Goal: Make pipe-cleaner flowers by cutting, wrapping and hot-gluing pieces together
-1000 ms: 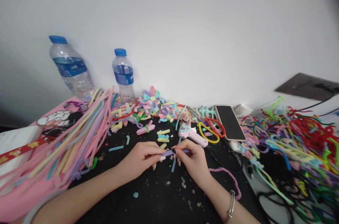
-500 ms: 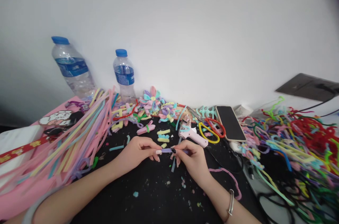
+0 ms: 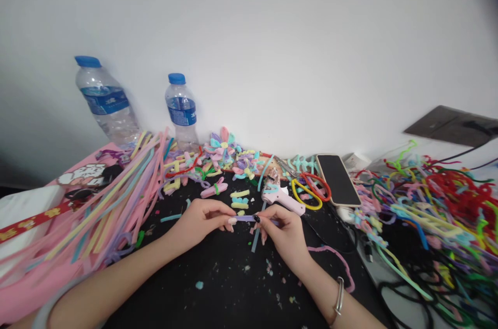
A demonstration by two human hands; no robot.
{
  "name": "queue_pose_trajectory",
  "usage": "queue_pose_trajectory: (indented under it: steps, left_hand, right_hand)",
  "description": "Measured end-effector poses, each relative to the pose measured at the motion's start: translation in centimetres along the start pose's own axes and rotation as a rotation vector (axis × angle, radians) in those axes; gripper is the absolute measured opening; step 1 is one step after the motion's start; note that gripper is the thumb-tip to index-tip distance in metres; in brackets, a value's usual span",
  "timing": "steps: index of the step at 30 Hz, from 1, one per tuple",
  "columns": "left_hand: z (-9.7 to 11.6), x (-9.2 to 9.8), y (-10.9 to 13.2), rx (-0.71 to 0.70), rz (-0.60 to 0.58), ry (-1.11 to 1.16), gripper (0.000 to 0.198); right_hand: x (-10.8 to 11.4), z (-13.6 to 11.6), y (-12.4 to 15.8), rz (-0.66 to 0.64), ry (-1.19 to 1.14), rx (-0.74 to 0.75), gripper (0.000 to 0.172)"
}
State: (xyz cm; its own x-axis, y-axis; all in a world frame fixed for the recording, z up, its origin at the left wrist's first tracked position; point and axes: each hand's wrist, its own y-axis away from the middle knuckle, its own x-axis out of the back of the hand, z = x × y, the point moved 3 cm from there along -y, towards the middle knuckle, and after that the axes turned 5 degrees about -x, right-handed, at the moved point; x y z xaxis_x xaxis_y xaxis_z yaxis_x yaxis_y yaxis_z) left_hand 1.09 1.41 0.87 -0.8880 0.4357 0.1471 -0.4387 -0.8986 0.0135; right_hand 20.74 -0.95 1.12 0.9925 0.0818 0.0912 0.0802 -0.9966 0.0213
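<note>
A purple pipe cleaner (image 3: pixel 245 219) stretches level between my two hands above the black work surface (image 3: pixel 182 287). My left hand (image 3: pixel 210 219) pinches one end between thumb and index finger. On the other side my right hand (image 3: pixel 278 225) pinches it, closed the same way. Short yellow and blue pipe cleaner pieces (image 3: pixel 239 199) lie just beyond the held strip. A pale pink glue gun (image 3: pixel 286 199) rests behind my right hand, and a clear glue stick (image 3: pixel 256 241) shows beneath that hand. The far ends of the strip are partly hidden by my fingers.
Long pastel pipe cleaners (image 3: pixel 116 199) spread over the left side. Two plastic bottles, one tilted (image 3: pixel 105 100) and one upright (image 3: pixel 182 111), stand by the wall. Yellow-and-red-handled scissors (image 3: pixel 311 191) lie near a phone (image 3: pixel 338 181). A tangled pipe cleaner heap (image 3: pixel 451 215) and black cables fill the right.
Both hands have stayed nearly in place, still pinching the purple pipe cleaner. The stretch between them looks slightly longer, and the view has shifted a little.
</note>
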Motion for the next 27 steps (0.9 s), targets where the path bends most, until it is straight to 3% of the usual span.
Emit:
queue_pose_trajectory:
  steps: [6,11,18,23,27]
  left_hand:
    - [-0.05,0.03,-0.13,-0.058,-0.018,-0.099,0.02]
    - [-0.05,0.01,-0.2,-0.056,-0.013,-0.097,0.024]
    - [0.65,-0.22,0.05,-0.097,0.008,-0.201,0.027]
    - [0.63,-0.34,0.34,-0.108,0.054,-0.279,0.029]
    - [0.77,-0.32,0.37,-0.175,0.015,-0.403,0.028]
  right_hand:
    - [-0.11,0.51,-0.1,-0.003,-0.013,-0.038,0.033]
    - [-0.09,0.56,-0.11,-0.024,0.002,-0.04,0.025]
    - [-0.05,0.16,0.07,-0.023,0.264,0.045,0.011]
    - [-0.1,0.31,0.22,-0.024,0.314,0.081,0.016]
    - [0.0,0.37,0.2,-0.023,0.311,0.1,0.017]
